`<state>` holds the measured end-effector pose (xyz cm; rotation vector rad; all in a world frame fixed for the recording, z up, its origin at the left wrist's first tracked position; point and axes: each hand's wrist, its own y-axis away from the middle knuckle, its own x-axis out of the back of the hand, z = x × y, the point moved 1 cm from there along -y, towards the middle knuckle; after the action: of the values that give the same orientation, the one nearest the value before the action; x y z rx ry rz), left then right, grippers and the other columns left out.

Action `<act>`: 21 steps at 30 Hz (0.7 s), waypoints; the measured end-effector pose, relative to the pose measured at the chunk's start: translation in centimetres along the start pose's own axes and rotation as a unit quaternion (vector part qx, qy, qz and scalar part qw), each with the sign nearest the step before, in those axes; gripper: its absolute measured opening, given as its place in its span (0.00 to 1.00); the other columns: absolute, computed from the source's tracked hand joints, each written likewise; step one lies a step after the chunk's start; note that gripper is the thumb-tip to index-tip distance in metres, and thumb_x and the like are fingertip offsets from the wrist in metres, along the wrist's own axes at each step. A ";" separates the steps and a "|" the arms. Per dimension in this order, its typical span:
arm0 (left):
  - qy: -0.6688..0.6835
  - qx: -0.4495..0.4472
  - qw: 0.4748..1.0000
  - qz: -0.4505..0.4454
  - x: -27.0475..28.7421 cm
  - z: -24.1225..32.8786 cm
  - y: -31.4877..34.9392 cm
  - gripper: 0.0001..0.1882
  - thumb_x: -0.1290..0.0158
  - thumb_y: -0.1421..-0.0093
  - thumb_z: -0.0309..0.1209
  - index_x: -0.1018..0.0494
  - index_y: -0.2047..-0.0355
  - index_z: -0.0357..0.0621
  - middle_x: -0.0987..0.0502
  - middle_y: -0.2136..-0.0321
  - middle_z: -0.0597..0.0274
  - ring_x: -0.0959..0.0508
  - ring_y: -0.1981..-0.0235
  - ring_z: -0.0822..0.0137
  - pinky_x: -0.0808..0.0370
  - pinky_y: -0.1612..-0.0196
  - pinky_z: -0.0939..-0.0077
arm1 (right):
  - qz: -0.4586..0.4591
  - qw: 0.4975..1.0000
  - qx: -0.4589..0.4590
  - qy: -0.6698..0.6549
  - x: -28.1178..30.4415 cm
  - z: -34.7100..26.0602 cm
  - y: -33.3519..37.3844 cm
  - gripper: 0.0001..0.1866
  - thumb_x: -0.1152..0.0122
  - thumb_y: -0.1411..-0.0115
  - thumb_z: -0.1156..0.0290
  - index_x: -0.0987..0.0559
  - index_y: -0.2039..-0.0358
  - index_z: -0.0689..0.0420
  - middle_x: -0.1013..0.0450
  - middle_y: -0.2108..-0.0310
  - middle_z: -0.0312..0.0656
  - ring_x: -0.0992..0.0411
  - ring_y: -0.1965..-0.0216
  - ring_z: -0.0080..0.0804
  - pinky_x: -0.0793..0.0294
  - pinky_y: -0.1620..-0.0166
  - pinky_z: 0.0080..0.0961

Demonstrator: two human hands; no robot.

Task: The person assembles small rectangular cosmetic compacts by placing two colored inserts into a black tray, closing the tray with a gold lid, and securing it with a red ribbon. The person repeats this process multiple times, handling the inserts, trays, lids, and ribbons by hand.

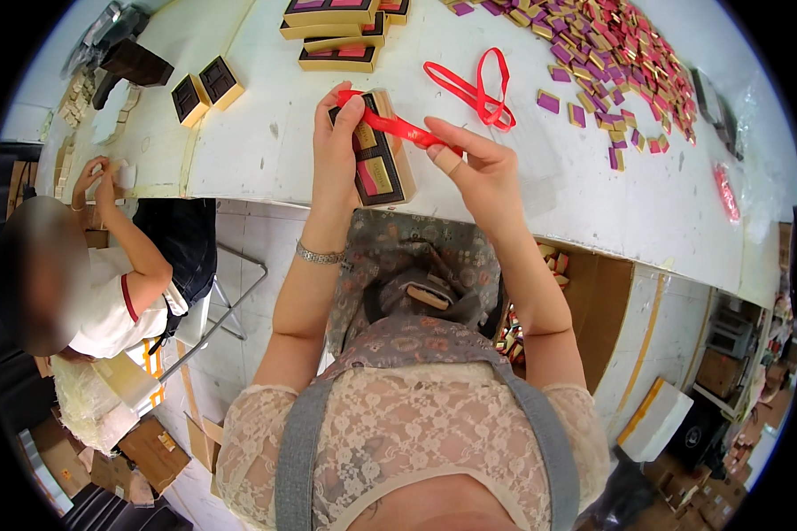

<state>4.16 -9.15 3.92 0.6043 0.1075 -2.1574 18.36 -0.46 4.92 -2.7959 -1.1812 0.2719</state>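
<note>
A red ribbon [400, 129] is stretched between my two hands. My left hand [335, 133] pinches one end of it beside the upper left of an open gift box [404, 161]. Opposite, my right hand [485, 168] grips the ribbon between thumb and fingers, just right of the box; a tan wrap covers part of one digit. The box is gold with a dark divided insert, and pink and gold wrapped pieces [377, 175] sit in its compartments. My left fingers and the ribbon hide its upper part. A looped red ribbon [481, 94] lies on the table farther back.
Gold boxes [338, 58] are stacked at the back. Two small dark-lined boxes [219, 81] stand left of them. Loose wrapped pieces [607, 66] spread over the right of the table [266, 159]. A co-worker [115, 283] sits at left. A cardboard carton [593, 310] stands below the table edge.
</note>
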 end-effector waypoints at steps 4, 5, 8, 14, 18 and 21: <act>0.107 0.108 0.988 0.020 0.5 0.7 -0.5 0.22 0.51 0.38 0.45 0.31 0.51 0.42 0.24 0.65 0.59 0.22 0.66 0.69 0.23 0.62 0.72 | -0.050 0.956 0.214 0.196 0.3 -0.1 0.6 0.12 0.39 0.46 0.81 0.18 0.62 0.54 0.21 0.66 0.36 0.26 0.63 0.30 0.34 0.53 0.25; 0.122 0.129 0.984 0.021 1.0 0.5 -1.1 0.24 0.52 0.38 0.47 0.31 0.50 0.42 0.24 0.67 0.60 0.23 0.68 0.68 0.23 0.65 0.71 | -0.068 0.951 0.245 0.178 0.1 0.1 0.8 0.11 0.39 0.46 0.81 0.18 0.62 0.54 0.21 0.66 0.36 0.26 0.63 0.30 0.35 0.52 0.27; 0.160 0.150 0.976 0.007 1.5 0.9 -1.7 0.27 0.54 0.37 0.50 0.31 0.47 0.42 0.24 0.70 0.60 0.24 0.72 0.68 0.24 0.70 0.71 | -0.109 0.963 0.194 0.152 -0.1 0.0 2.2 0.11 0.38 0.46 0.79 0.19 0.62 0.53 0.21 0.66 0.33 0.28 0.60 0.28 0.42 0.49 0.30; 0.123 0.076 0.989 0.009 0.6 0.9 -0.7 0.23 0.54 0.35 0.45 0.31 0.46 0.45 0.24 0.66 0.60 0.23 0.65 0.69 0.24 0.62 0.73 | -0.082 0.922 0.191 0.327 0.0 -0.9 2.2 0.08 0.37 0.48 0.78 0.17 0.67 0.52 0.22 0.67 0.32 0.34 0.59 0.28 0.44 0.49 0.29; 0.043 0.065 0.995 -0.058 0.2 0.5 -0.1 0.22 0.53 0.35 0.42 0.32 0.45 0.43 0.24 0.62 0.58 0.23 0.63 0.68 0.23 0.60 0.74 | -0.088 0.984 0.149 0.036 -0.3 -1.4 1.2 0.09 0.33 0.52 0.78 0.17 0.68 0.51 0.22 0.66 0.32 0.35 0.60 0.30 0.40 0.55 0.28; 0.133 0.126 0.980 -0.071 0.2 0.1 0.0 0.22 0.52 0.36 0.44 0.32 0.47 0.45 0.24 0.65 0.61 0.23 0.65 0.68 0.23 0.63 0.72 | -0.078 0.981 0.087 -0.156 -0.3 -1.0 1.1 0.12 0.30 0.55 0.78 0.17 0.68 0.51 0.23 0.66 0.31 0.36 0.62 0.31 0.39 0.60 0.26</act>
<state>4.04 -9.33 3.87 1.0602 0.0214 -2.2353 19.10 -1.41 5.74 -2.5551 -1.3548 0.7819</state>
